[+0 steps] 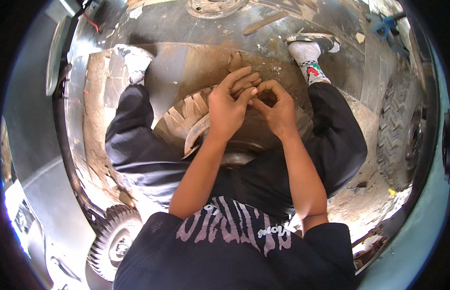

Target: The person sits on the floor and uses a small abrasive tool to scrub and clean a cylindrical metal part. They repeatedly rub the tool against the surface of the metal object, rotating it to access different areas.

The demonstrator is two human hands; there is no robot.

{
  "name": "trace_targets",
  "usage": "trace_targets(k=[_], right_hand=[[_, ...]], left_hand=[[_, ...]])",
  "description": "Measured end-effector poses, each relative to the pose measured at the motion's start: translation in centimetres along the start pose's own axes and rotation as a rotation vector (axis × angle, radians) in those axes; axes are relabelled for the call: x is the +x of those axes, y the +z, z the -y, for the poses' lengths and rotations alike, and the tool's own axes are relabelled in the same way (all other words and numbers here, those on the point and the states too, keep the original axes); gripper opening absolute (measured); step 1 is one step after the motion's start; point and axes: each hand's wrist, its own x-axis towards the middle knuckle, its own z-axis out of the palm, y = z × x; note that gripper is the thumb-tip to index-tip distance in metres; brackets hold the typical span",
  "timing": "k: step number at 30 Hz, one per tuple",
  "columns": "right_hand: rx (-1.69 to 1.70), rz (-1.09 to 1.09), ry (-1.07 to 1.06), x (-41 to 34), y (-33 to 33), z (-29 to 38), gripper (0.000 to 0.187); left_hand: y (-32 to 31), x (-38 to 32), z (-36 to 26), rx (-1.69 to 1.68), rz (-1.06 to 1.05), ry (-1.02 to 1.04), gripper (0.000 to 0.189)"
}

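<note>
My left hand (230,103) and my right hand (277,108) meet at the fingertips above a tyre (185,110) that lies between my legs. The thumbs and index fingers come together at one spot; whether something small is pinched there cannot be told. The left hand's other fingers are loosely curled. Chunky, dusty tread shows at the tyre's left side, and a curved rim-like piece (196,134) lies beside my left wrist. A thin brown piece (235,61) stands just beyond my left fingers.
Beyond my feet lie a round metal wheel part (216,5) and a flat brown bar (265,23). A large treaded tyre (397,130) stands at the right, below a blue tool or fixture (384,27). At the left are a vehicle's body panel (33,119) and its mounted wheel (118,243).
</note>
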Motion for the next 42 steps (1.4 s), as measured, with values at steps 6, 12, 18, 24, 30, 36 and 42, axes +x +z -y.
trace_targets(k=[6, 12, 18, 24, 30, 36, 42], right_hand=[[-0.124, -0.163, -0.014, 0.3, -1.0, -0.6, 0.030], [-0.617, -0.216, -0.344, 0.3, 0.3, -0.7, 0.020], [-0.868, -0.205, -0.400, 0.8, 0.8, -2.5, 0.026], [-1.007, 0.000, -0.435, -0.8, -0.1, -2.2, 0.043], [-1.053, 0.080, -0.553, 1.7, 1.7, -1.4, 0.046], [-1.040, 0.137, -0.443, -0.6, -0.6, -1.8, 0.060], [-1.005, 0.086, -0.531, 1.0, 1.0, -2.5, 0.062]], left_hand=[[-3.5, -0.2, 0.3, 0.753, 0.061, 0.172, 0.056], [-7.0, -2.5, 6.5, 1.159, 0.016, 0.115, 0.064], [-6.2, -2.8, 6.1, 1.203, 0.114, 0.074, 0.066], [-6.6, -2.5, 6.6, 1.224, 0.209, 0.260, 0.063], [-7.2, -1.6, 6.5, 1.163, 0.237, 0.256, 0.058], [-6.7, -2.2, 7.7, 1.199, 0.202, 0.267, 0.057], [-6.8, -1.9, 7.9, 1.196, 0.222, 0.285, 0.057]])
